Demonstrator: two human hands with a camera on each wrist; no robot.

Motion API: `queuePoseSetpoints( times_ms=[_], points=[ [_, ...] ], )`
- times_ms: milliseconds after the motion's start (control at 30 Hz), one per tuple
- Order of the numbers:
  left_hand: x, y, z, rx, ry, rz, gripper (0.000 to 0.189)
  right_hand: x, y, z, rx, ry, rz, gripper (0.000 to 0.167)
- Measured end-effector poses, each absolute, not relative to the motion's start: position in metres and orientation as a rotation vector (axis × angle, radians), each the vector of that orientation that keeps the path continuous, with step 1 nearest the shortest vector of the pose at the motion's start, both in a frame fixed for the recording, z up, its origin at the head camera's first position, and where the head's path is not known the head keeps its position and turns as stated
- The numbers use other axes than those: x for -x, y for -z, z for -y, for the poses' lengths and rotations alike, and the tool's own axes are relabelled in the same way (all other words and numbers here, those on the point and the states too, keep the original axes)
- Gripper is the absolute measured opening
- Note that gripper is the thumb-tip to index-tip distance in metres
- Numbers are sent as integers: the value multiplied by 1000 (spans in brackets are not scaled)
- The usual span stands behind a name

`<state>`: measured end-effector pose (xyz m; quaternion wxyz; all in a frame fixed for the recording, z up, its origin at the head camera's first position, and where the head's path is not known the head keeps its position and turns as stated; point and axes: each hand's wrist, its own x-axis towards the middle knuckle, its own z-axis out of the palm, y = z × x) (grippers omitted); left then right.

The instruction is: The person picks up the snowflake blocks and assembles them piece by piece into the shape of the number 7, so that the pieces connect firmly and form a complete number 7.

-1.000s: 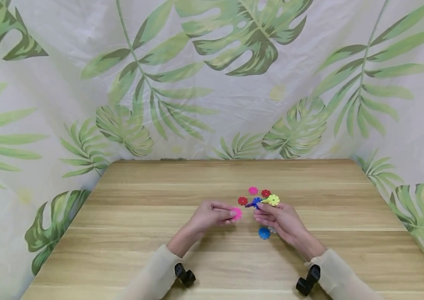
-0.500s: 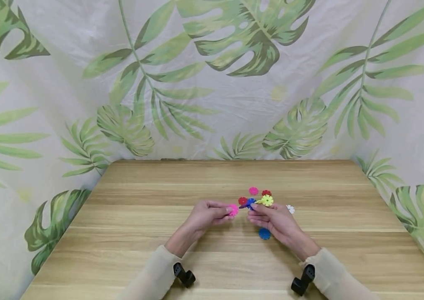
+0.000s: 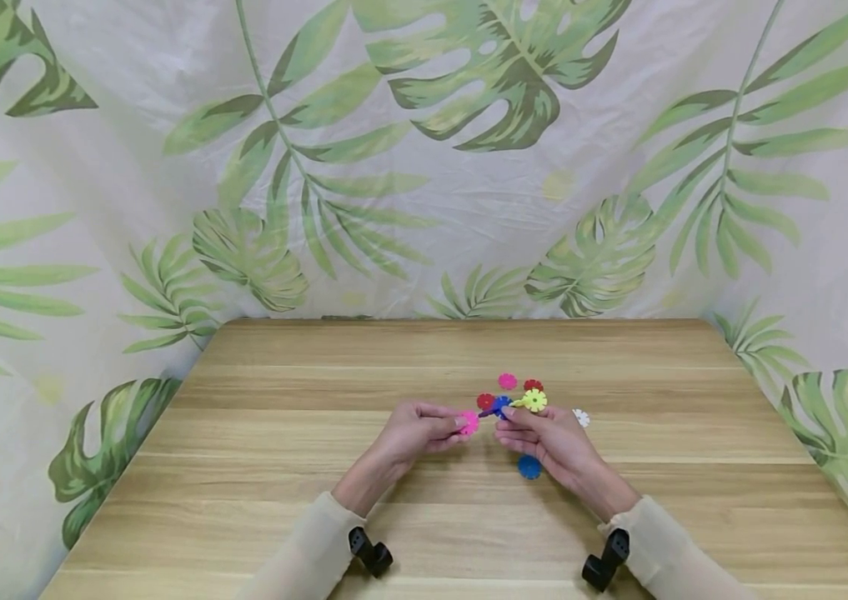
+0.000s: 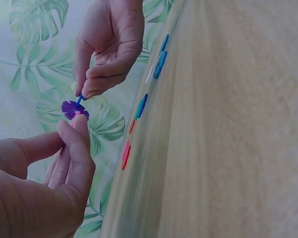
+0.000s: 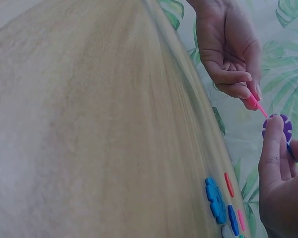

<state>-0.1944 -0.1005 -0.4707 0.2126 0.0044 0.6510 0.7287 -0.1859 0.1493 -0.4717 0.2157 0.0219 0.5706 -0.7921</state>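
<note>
Between thumb and fingers, my left hand (image 3: 416,432) pinches a pink notched plastic disc (image 3: 470,422). My right hand (image 3: 554,442) pinches the blue disc (image 3: 501,406) of a small joined chain. A purple disc (image 4: 72,109) forms the chain's left end, and a yellow-green disc (image 3: 534,401) sits at its right end. Seen from the right wrist, the pink disc (image 5: 257,103) meets the purple disc (image 5: 287,127) at its edge; how deep their slots engage cannot be told. Both hands are above the wooden table, and fingers partly hide the pink and blue discs.
Loose discs lie on the table (image 3: 303,467) around the hands: a pink disc (image 3: 508,381) and two red ones behind, a white disc (image 3: 580,418) beside the right hand, and a larger blue disc (image 3: 529,467) in front. A leaf-patterned cloth (image 3: 469,208) hangs behind.
My right hand has shifted left with the joined chain, bringing the purple end to the pink disc. The white disc now shows right of that hand. Little moved in the last half second.
</note>
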Motion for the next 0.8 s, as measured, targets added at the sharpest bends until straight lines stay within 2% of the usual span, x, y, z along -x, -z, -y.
queuePoseSetpoints(
  times_ms=[300, 533, 800],
  points=[
    [193, 468, 101, 5, -1985, -1844, 21, 185, 474, -146, -53, 2134, -1643, 21],
    [192, 467, 100, 27, -1968, -1881, 20, 186, 472, -145, -39, 2134, -1642, 13],
    [188, 464, 96, 63, -1978, -1908, 21, 187, 473, -146, -22, 2125, -1630, 13]
  ],
)
